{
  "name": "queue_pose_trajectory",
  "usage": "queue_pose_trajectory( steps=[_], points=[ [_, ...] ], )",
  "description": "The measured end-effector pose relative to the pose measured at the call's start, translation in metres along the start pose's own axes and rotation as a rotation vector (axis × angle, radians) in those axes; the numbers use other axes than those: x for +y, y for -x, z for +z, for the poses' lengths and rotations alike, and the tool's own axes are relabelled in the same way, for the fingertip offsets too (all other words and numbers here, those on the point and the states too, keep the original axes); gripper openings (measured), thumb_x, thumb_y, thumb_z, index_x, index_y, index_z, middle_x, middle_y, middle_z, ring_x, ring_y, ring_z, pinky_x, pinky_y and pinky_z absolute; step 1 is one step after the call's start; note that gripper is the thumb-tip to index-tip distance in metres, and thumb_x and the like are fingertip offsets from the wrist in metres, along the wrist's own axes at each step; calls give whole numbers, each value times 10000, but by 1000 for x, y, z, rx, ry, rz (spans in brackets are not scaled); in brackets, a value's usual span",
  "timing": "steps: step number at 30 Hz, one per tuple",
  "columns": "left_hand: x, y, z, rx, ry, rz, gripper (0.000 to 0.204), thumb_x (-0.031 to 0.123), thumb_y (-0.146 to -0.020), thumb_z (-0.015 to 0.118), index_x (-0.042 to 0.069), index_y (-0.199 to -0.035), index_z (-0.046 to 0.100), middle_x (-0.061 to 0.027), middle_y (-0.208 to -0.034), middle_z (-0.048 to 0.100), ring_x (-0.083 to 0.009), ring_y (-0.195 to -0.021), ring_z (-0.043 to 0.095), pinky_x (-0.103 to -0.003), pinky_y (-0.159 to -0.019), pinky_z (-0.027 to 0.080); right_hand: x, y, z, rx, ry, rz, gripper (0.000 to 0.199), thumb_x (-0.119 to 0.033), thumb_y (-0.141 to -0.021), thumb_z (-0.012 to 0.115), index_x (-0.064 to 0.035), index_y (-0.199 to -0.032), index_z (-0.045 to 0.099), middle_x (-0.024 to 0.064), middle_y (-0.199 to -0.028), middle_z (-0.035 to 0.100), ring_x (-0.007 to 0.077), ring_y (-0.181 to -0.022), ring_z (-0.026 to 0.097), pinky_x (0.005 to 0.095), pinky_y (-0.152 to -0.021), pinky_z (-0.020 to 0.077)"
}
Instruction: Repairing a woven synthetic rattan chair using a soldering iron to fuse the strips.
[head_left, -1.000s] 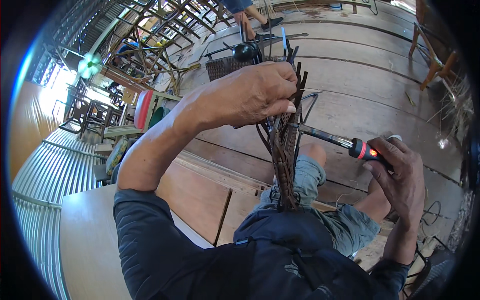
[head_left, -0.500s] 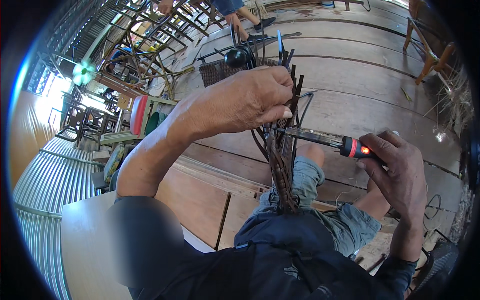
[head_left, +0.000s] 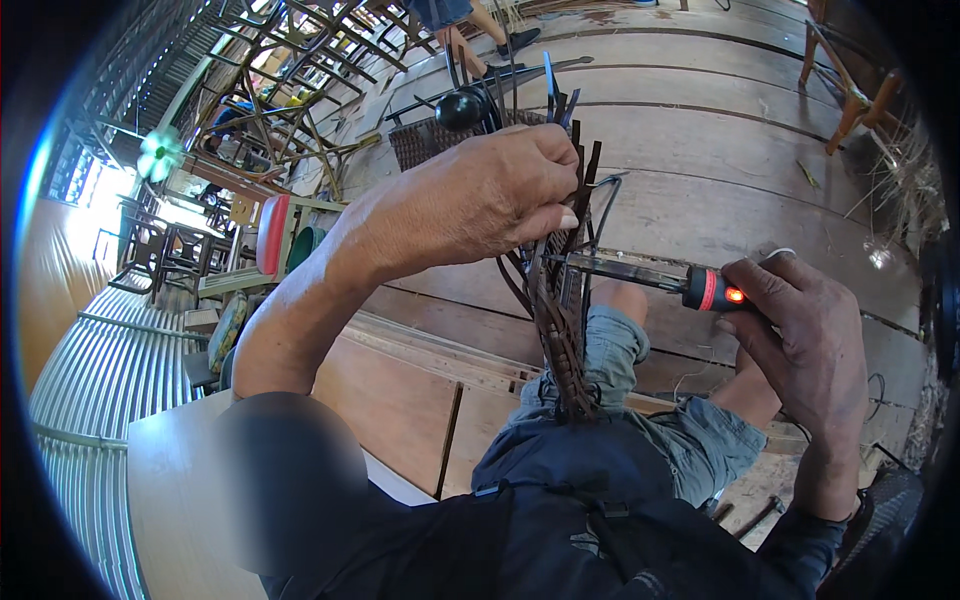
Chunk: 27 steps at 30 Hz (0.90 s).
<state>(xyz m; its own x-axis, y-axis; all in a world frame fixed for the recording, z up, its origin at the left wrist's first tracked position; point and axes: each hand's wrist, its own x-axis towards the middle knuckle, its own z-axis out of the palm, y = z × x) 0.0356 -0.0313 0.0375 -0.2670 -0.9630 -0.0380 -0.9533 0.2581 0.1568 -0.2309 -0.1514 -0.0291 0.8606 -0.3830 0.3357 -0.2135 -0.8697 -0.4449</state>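
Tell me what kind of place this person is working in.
Probably a wicker furniture workshop: bare chair frames are stacked at the back, and the left hand grips dark weaving strips while the right hand holds a heated tool.

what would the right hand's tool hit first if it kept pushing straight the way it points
Probably the bundle of dark woven strips: the tool in the right hand already points into it, just under the left hand. Depth is uncertain.

The wooden plank floor (head_left: 760,120) carried a dark woven mat (head_left: 420,140), with a wooden chair (head_left: 850,90) standing well to the mat's right.
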Motion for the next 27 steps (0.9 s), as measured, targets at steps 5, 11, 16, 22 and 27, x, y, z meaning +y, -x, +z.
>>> queue_pose_trajectory(
  steps=[5,11,16,22,27],
  points=[
    [2,1,0,22,3,0,197,100,-826,663,-37,-916,552,-130,-984,529,-282,-880,574,-369,-764,465,-12,2,-8,-54,84,12,367,-107,-682,733,-25,-1025,630,125,-808,568,311,-690,593,407,-609,449],
    [2,0,2,30,-21,-21,190,93,-825,664,-34,-889,538,-115,-963,525,-260,-856,574,-362,-751,465,-27,-3,-24,-49,262,-83,405,-79,-656,738,-29,-1039,613,99,-812,551,283,-691,580,391,-605,448],
    [2,0,2,41,-32,9,194,91,-820,669,-29,-899,538,-118,-955,524,-260,-855,572,-366,-749,465,-41,-5,-33,-31,359,-117,413,-68,-646,739,-21,-1035,608,91,-846,542,259,-738,572,367,-627,461],
    [-2,4,5,59,-27,25,199,91,-815,670,-27,-901,536,-117,-945,524,-273,-860,570,-373,-747,462,-46,-14,-36,-43,462,-145,427,-61,-627,749,-13,-1027,608,96,-855,528,251,-767,567,374,-647,470],
    [2,-6,2,55,-4,38,201,85,-812,671,-27,-901,531,-120,-936,521,-280,-859,569,-377,-746,461,-47,-11,-46,-38,430,-100,445,-34,-604,762,-7,-1022,612,103,-854,527,252,-796,583,375,-664,485]
  ],
)
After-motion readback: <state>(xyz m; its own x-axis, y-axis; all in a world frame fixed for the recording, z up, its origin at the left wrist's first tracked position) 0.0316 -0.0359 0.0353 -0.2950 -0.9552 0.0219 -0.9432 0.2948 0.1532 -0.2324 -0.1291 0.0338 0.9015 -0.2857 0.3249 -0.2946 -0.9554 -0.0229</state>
